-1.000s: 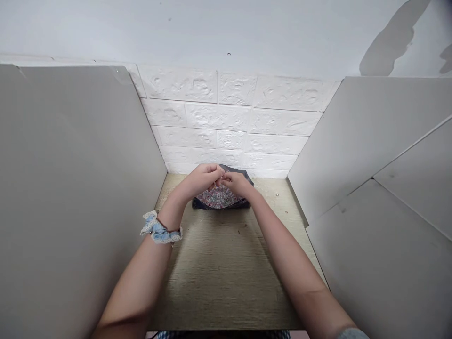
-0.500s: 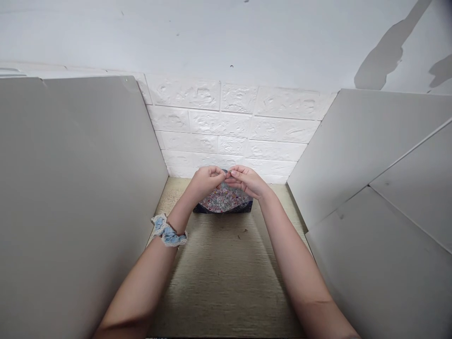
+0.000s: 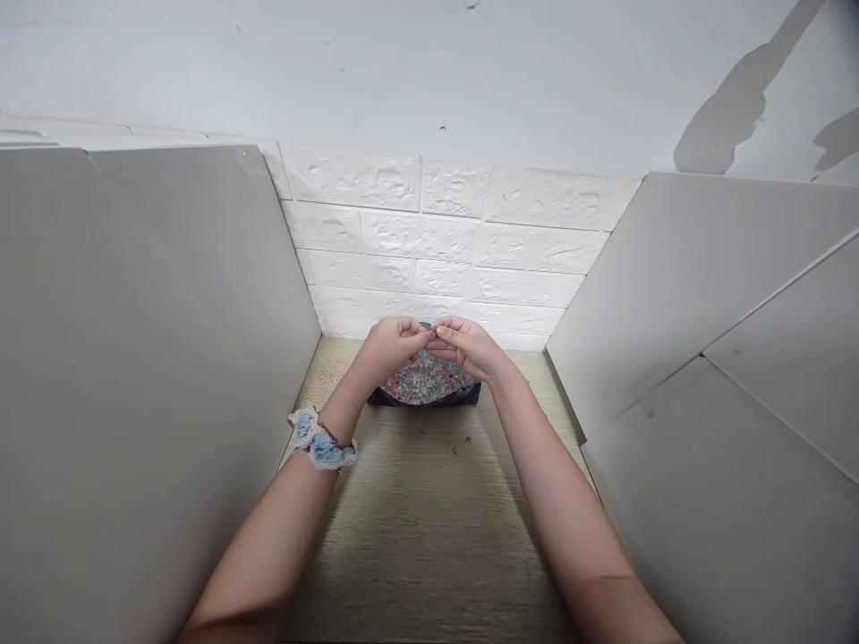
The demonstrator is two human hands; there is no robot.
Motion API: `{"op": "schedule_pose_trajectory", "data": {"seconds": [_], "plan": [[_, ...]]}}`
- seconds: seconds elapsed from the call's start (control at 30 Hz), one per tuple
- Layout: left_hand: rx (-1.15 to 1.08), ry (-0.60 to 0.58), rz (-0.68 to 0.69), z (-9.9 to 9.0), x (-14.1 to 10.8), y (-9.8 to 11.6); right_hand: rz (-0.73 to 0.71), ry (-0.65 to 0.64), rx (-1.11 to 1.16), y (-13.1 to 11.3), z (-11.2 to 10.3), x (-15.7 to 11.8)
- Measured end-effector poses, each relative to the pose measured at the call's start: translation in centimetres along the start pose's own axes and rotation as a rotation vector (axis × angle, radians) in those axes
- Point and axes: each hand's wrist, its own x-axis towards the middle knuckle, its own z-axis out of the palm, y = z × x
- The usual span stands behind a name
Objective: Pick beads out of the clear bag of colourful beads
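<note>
Right now both hands are meeting fingertip to fingertip above the dark tray of beads (image 3: 424, 386) at twelve o'clock on the worktop (image 3: 429, 519); the left hand (image 3: 391, 344) and right hand (image 3: 470, 345) are each pinching with a narrow grip on something too small to tell; keeping wrists steady over the tray seems wise, so anything slipping is landing back inside.
</note>
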Motion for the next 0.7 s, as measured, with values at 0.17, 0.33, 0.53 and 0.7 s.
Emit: {"op": "schedule_pose_trajectory", "data": {"seconds": [0.17,0.33,0.53,0.7], "plan": [[0.019,-0.002,0.000,-0.03,0.03,-0.10,-0.004,-0.001,-0.004,0.11,0.04,0.00],[0.025,0.006,-0.001,-0.12,0.09,-0.18,-0.007,-0.012,-0.012,0.16,0.09,0.08],[0.019,0.002,0.009,-0.07,0.28,-0.57,-0.004,0.016,-0.039,0.26,0.16,0.08],[-0.077,-0.026,-0.025,-0.14,0.18,-0.23,-0.010,0.021,-0.050,0.14,0.42,0.02]]}}
